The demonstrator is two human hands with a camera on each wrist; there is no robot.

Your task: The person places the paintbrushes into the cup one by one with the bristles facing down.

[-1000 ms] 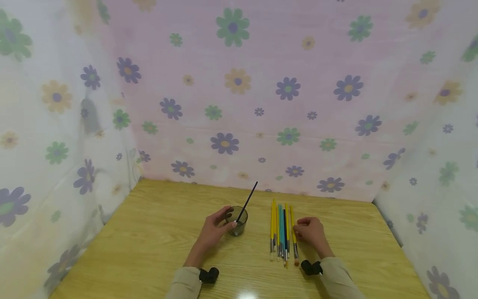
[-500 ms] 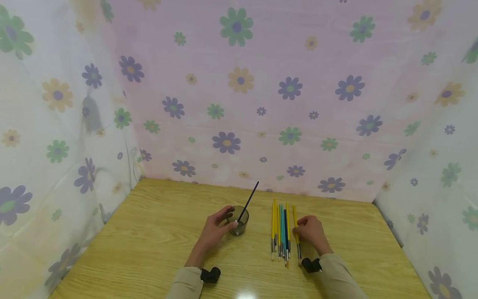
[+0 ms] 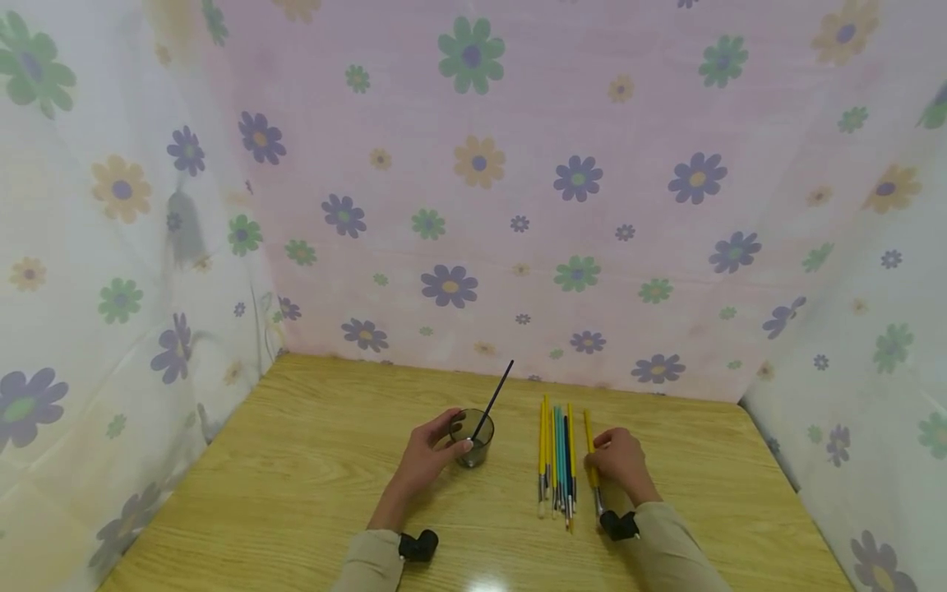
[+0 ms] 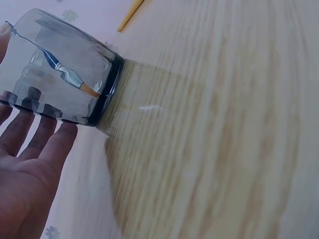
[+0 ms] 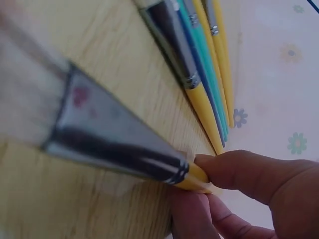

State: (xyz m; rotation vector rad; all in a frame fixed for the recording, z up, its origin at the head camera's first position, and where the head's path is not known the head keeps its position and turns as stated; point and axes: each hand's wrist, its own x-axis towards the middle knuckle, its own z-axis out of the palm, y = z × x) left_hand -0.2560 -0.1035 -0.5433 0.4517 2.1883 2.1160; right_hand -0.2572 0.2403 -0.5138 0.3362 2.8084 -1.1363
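Observation:
My left hand (image 3: 427,454) grips a smoky glass (image 3: 473,454) around its side, thumb near the rim. Inside the glass leans a dark-handled paintbrush (image 3: 494,396); its orange-brown bristles rest near the bottom in the left wrist view. My right hand (image 3: 621,463) pinches a yellow-handled paintbrush (image 3: 588,429) between thumb and fingers. In the right wrist view this brush's wide metal ferrule (image 5: 117,129) and pale bristles point toward the camera. Between the two hands several other paintbrushes (image 3: 558,460), with yellow, teal and dark blue handles, lie side by side on the table.
The wood-grain table (image 3: 296,469) meets a flower-printed curtain (image 3: 510,247) along its back edge. Similar curtains hang at the left and right sides. A black wrist camera (image 3: 418,545) sits on each beige sleeve (image 3: 373,559).
The yellow-handled brush has shifted slightly right, away from the other brushes, and my right hand has closed its pinch on it. My left hand stays on the glass.

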